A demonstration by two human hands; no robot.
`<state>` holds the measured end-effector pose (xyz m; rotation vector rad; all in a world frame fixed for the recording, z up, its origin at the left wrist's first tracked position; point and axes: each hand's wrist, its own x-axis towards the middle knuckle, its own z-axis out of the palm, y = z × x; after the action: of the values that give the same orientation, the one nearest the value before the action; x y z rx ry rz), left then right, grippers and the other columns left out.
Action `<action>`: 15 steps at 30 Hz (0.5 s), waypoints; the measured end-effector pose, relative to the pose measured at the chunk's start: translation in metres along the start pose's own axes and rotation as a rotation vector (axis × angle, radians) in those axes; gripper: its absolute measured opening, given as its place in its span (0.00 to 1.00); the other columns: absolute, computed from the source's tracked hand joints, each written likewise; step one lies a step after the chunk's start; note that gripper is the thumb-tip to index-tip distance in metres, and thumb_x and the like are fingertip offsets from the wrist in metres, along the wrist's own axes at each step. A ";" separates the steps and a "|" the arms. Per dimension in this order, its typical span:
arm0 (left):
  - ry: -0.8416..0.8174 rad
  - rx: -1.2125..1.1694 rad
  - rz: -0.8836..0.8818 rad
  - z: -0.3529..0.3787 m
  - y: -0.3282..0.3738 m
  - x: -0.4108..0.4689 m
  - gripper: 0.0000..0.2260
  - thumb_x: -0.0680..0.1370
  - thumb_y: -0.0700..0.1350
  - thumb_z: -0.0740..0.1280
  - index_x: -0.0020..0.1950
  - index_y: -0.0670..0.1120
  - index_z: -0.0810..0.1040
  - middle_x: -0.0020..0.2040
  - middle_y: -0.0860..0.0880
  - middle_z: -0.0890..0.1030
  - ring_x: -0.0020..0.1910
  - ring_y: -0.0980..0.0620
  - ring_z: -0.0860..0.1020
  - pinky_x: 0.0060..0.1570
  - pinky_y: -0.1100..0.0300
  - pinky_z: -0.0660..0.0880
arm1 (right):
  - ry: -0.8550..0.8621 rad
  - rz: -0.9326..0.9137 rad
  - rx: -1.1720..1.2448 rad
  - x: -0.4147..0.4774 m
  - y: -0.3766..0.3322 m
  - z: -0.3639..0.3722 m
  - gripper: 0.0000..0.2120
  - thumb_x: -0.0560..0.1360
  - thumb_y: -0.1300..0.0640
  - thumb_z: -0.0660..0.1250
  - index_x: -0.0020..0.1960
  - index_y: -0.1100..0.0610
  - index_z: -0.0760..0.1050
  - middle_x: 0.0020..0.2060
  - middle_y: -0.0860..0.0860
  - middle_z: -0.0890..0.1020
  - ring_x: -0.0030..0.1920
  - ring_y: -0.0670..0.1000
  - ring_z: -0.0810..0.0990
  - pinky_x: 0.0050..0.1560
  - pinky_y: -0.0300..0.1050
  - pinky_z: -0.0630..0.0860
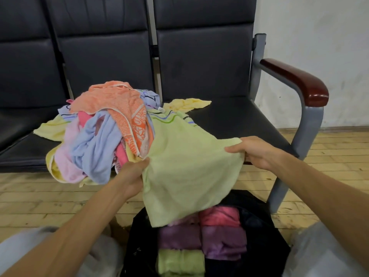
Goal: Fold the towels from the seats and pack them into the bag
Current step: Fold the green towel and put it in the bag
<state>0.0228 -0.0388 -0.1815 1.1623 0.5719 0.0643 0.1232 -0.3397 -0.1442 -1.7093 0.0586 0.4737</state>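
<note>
A pale green towel (187, 168) hangs spread between my hands, its far end still lying on the seat. My left hand (133, 172) pinches its left edge and my right hand (253, 150) grips its right corner. A heap of towels (103, 132), orange, blue, pink and yellow, lies on the middle black seat (239, 118). Below the green towel stands an open black bag (265, 246) on the floor, holding folded pink, purple and green towels (203, 240).
The row of black seats has a grey metal frame with a dark red armrest (299, 80) at the right. A small yellow towel (187, 103) lies behind the heap. Wooden floor (329, 156) and a white wall lie to the right. My knees flank the bag.
</note>
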 end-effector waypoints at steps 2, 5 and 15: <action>-0.088 0.001 -0.085 -0.005 0.001 -0.003 0.10 0.82 0.38 0.61 0.60 0.37 0.77 0.50 0.43 0.83 0.45 0.48 0.82 0.38 0.55 0.82 | 0.050 -0.014 0.037 0.001 0.001 0.001 0.16 0.68 0.63 0.77 0.55 0.59 0.82 0.50 0.53 0.85 0.52 0.54 0.83 0.50 0.48 0.78; -0.216 0.118 -0.131 -0.007 0.003 -0.006 0.11 0.82 0.42 0.61 0.61 0.41 0.78 0.53 0.45 0.84 0.48 0.49 0.83 0.47 0.55 0.80 | 0.076 0.014 0.117 0.001 0.004 -0.004 0.18 0.71 0.56 0.76 0.59 0.59 0.80 0.52 0.53 0.85 0.54 0.54 0.83 0.52 0.51 0.79; -0.158 0.188 0.069 0.002 0.018 -0.017 0.10 0.80 0.38 0.64 0.61 0.41 0.77 0.54 0.44 0.83 0.50 0.48 0.81 0.55 0.51 0.75 | 0.158 0.124 -0.362 -0.021 0.013 -0.044 0.13 0.70 0.61 0.77 0.50 0.66 0.81 0.49 0.59 0.83 0.52 0.57 0.82 0.50 0.49 0.81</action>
<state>0.0137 -0.0387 -0.1584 1.3573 0.4038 -0.0227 0.1124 -0.3890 -0.1443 -2.1059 0.2048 0.4595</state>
